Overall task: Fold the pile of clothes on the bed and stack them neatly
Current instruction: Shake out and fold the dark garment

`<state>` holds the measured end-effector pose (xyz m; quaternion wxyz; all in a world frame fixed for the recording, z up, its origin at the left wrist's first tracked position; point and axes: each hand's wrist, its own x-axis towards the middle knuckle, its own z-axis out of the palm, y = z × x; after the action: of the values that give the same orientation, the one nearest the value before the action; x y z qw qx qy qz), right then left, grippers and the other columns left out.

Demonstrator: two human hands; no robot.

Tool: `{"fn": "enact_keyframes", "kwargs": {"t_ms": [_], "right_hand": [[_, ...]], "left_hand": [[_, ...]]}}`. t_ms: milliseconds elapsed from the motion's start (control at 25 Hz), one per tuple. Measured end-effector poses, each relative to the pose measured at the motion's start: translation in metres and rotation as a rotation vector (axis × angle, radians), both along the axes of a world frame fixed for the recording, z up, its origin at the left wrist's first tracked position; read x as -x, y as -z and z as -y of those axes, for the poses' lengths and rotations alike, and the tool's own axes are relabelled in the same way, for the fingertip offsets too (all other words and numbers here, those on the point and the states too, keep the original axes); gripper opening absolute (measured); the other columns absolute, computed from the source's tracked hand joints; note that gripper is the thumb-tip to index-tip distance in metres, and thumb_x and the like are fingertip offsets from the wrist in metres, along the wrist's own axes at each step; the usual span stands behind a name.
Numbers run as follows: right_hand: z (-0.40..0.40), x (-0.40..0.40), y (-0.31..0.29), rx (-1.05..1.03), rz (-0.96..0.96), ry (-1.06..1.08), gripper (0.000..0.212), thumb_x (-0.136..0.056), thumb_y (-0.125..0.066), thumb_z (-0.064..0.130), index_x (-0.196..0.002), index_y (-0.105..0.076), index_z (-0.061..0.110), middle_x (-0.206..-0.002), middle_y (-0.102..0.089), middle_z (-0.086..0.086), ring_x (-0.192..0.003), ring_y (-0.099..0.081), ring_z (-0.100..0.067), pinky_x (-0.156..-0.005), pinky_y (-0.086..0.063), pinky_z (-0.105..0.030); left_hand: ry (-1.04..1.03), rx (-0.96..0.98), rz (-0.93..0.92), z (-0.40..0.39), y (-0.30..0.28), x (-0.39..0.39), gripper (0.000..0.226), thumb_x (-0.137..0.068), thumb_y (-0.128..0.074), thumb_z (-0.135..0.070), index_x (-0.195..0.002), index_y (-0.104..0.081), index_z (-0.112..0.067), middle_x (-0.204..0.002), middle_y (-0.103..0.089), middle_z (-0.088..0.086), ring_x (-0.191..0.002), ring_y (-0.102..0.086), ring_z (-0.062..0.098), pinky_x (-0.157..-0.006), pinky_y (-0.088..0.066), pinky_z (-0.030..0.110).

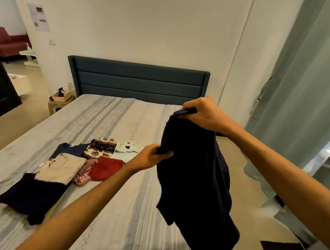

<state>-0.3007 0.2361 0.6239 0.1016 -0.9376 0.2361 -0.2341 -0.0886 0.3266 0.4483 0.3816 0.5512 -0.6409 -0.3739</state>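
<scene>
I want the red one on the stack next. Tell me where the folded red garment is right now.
In the head view the red garment lies on the bed, left of centre, between the pink cloth and the left hand.

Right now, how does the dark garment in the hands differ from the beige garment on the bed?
The dark garment hangs unfolded in the air, gripped by the left hand and right hand; the beige garment lies folded on the bed, untouched. The dark garment is navy-black and looks larger; the beige garment is pale and compact, overlapping other folded clothes. Both are plain, unpatterned.
</scene>
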Motion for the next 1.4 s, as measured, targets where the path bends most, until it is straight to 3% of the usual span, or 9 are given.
{"fn": "enact_keyframes", "kwargs": {"t_ms": [120,240,400,640,840,1040,1240,1320,1400], "right_hand": [[0.018,0.044,0.003,0.096,-0.114,0.241,0.039,-0.106,-0.051,0.044,-0.09,-0.072,0.016,-0.078,-0.069,-0.003,-0.072,-0.066,-0.024,-0.067,-0.053,-0.041],[0.029,0.09,0.017,-0.017,-0.19,0.48,0.055,-0.108,-0.036,0.056,-0.071,-0.052,0.018,-0.068,-0.06,-0.006,-0.064,-0.058,-0.031,-0.059,-0.042,-0.038],[0.034,0.134,0.029,-0.168,-0.098,0.532,0.062,-0.107,-0.036,0.056,-0.063,-0.048,0.015,-0.054,-0.048,0.002,-0.051,-0.044,-0.021,-0.056,-0.033,-0.035],[0.025,0.136,0.016,-0.2,0.067,0.283,0.034,-0.089,-0.053,0.061,-0.086,-0.075,0.035,-0.059,-0.064,0.015,-0.054,-0.056,-0.009,-0.052,-0.041,-0.018],[0.029,0.14,0.01,-0.178,-0.042,0.265,0.037,-0.08,-0.045,0.068,-0.083,-0.071,0.043,-0.058,-0.062,0.019,-0.055,-0.052,-0.008,-0.052,-0.037,-0.017],[0.058,0.181,0.044,-0.361,-0.254,0.299,0.023,-0.079,-0.076,0.062,-0.094,-0.066,0.048,-0.084,-0.071,0.022,-0.079,-0.065,0.001,-0.066,-0.047,-0.015],[0.094,0.188,0.165,-0.235,-0.71,0.527,0.033,-0.086,-0.068,0.015,-0.064,-0.043,0.021,-0.068,-0.049,0.001,-0.068,-0.048,-0.023,-0.073,-0.053,-0.052],[0.107,0.185,0.182,-0.259,-0.458,0.551,0.022,-0.088,-0.059,0.009,-0.074,-0.058,0.026,-0.08,-0.062,0.001,-0.082,-0.057,-0.023,-0.073,-0.049,-0.043],[0.115,0.184,0.182,-0.5,0.036,0.552,0.034,-0.092,-0.054,-0.003,-0.086,-0.07,0.025,-0.082,-0.071,0.004,-0.083,-0.066,-0.017,-0.071,-0.05,-0.035]], "left_hand": [[-0.231,0.12,0.118,0.013,0.016,0.001,0.044,-0.099,-0.055,-0.054,-0.089,-0.069,-0.013,-0.076,-0.07,0.003,-0.069,-0.063,0.013,-0.068,-0.045,0.034],[-0.336,0.08,0.036,0.026,0.004,-0.003,0.03,-0.107,-0.054,-0.031,-0.09,-0.074,-0.015,-0.08,-0.077,0.0,-0.08,-0.075,0.01,-0.08,-0.059,0.038],[-0.123,0.009,-0.017,0.036,-0.022,0.002,0.031,-0.102,-0.058,-0.052,-0.112,-0.065,-0.024,-0.114,-0.074,-0.007,-0.103,-0.072,0.011,-0.091,-0.058,0.036],[0.158,0.025,0.038,0.058,-0.01,0.075,0.09,-0.088,-0.079,-0.047,-0.154,-0.019,-0.047,-0.165,-0.028,-0.006,-0.142,-0.041,0.018,-0.113,-0.041,0.039],[0.333,-0.075,-0.164,0.069,-0.015,0.097,0.037,-0.11,-0.047,-0.034,-0.132,-0.064,-0.009,-0.128,-0.068,0.012,-0.125,-0.064,0.018,-0.109,-0.05,0.037],[-0.097,0.068,-0.355,0.079,-0.044,0.09,0.036,-0.11,-0.038,-0.048,-0.114,-0.068,-0.028,-0.113,-0.072,-0.001,-0.105,-0.067,0.009,-0.091,-0.055,0.027],[0.051,0.249,0.172,0.082,-0.071,0.067,0.031,-0.096,-0.061,-0.062,-0.099,-0.057,-0.031,-0.082,-0.065,-0.014,-0.074,-0.062,0.003,-0.068,-0.048,0.02],[0.103,0.438,0.614,0.083,-0.059,0.055,0.058,-0.082,-0.073,-0.069,-0.113,-0.045,-0.028,-0.085,-0.061,-0.008,-0.066,-0.057,0.011,-0.062,-0.05,0.025],[0.055,0.58,0.849,0.088,-0.045,0.034,0.056,-0.087,-0.075,-0.041,-0.124,-0.036,-0.024,-0.101,-0.055,0.002,-0.069,-0.052,0.018,-0.058,-0.054,0.037]]}}
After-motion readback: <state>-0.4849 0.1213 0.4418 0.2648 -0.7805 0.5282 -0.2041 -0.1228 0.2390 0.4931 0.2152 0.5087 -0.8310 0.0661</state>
